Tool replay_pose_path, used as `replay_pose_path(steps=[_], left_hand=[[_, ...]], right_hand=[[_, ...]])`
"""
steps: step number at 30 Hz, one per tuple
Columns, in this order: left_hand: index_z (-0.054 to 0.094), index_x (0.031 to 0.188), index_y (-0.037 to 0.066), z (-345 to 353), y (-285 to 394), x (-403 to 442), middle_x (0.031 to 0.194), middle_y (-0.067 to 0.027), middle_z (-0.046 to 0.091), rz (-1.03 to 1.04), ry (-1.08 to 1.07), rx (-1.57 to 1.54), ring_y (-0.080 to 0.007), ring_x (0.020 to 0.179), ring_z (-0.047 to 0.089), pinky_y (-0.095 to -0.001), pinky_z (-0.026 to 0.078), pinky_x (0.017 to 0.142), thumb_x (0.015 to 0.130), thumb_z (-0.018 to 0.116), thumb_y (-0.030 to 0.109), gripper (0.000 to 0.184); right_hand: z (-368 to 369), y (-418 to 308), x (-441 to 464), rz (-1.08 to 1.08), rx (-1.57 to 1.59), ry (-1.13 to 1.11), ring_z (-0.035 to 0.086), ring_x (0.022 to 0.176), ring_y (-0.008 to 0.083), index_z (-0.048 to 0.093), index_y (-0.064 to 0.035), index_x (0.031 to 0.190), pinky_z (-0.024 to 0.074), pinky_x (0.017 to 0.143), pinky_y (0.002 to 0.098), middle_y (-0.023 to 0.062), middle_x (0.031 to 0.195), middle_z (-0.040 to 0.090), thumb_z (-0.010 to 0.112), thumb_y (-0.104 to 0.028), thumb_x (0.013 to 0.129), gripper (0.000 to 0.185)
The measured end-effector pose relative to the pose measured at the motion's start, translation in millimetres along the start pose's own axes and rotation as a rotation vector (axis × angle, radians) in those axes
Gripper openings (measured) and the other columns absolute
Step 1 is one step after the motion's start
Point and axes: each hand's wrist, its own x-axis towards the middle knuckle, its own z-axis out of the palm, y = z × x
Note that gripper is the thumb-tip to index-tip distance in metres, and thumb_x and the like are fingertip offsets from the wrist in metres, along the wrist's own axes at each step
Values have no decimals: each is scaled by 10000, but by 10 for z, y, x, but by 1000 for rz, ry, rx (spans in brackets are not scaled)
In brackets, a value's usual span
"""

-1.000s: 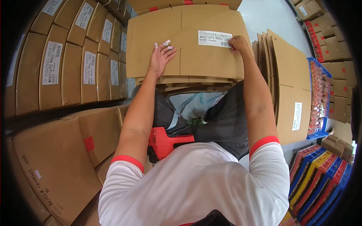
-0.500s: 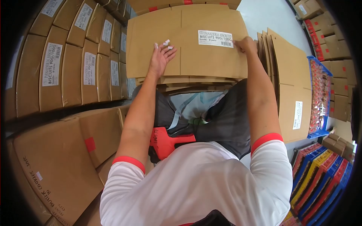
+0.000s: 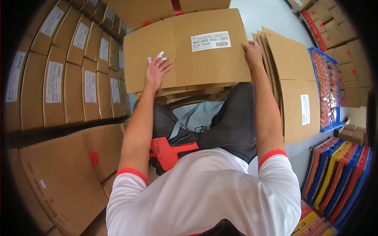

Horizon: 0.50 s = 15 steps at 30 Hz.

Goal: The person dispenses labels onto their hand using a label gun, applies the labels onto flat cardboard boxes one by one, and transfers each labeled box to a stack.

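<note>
Cardboard sheet [image 3: 212, 65] bears a label [image 3: 210, 41] reading "PANADERIA ASSORTED BISCUITS 90G/100G". The right hand [image 3: 252, 51] pinches its right edge, thumb against curled fingers, near the label. The left hand [image 3: 157, 72], loosely spread over the left part, carries small white stickers [image 3: 161, 54] on its fingertips.

Labelled boxes [image 3: 73, 80]: rows at left
Large carton [image 3: 75, 177]: handwritten, lower left
Blue crate [image 3: 331, 127]: holds wrapped packets [image 3: 326, 86]
Coloured crates [image 3: 334, 173]: lower right
</note>
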Motion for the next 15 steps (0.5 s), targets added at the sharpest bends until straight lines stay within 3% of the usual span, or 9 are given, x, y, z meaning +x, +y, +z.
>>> replay_pose_path(steps=[1,3,6,8,10,12,15], left_hand=[[408,1501,25,63,97,-50,1468,-258,485,14,15,-4,-422,1358,513,-534,441,1119,1059,348,618,742],[413,1504,32,73,229,-144,1494,-255,472,21,27,-8,-430,1359,509,-540,452,1103,1053,343,631,752],[405,1501,46,-81,368,-221,1515,-253,454,88,100,44,-448,1371,489,-550,450,1095,1023,340,687,803],[386,1494,42,-149,386,-173,1512,-260,452,111,113,-17,-451,1359,500,-552,454,1084,1030,330,679,790],[377,1472,50,-86,337,-148,1505,-270,455,126,129,-65,-450,1355,503,-556,440,1088,1038,314,672,762],[389,1459,57,-45,253,-102,1506,-268,455,91,101,-48,-448,1351,507,-553,445,1083,1038,311,674,751],[415,1428,70,75,200,-33,1505,-266,458,50,62,-21,-443,1343,516,-548,453,1074,1038,308,673,726]], right_hand=[[-120,-77,-117,-96,-10,53,693,834,182,620,38,1231,543,755,326,128,949,751,728,-161,920,384],[-609,-267,-359,-156,-17,134,683,931,175,591,5,1362,531,807,293,148,1055,738,714,-135,928,472],[-1553,-611,-928,-111,238,230,685,1072,200,523,-48,1472,556,882,296,169,1222,699,629,-43,991,493],[-2297,-550,-1178,-222,284,393,665,1156,229,497,-52,1495,553,988,341,175,1316,663,591,17,994,515],[-2915,-404,-1498,-328,264,602,604,1258,260,479,-33,1509,532,1030,373,167,1475,548,568,29,1006,515],[-3385,-199,-1820,-344,256,785,581,1277,267,459,-12,1516,521,1035,386,159,1527,494,549,40,1011,516],[-3582,-8,-2189,-353,300,925,591,1251,276,443,3,1521,516,1030,392,157,1504,514,535,49,1011,520]])
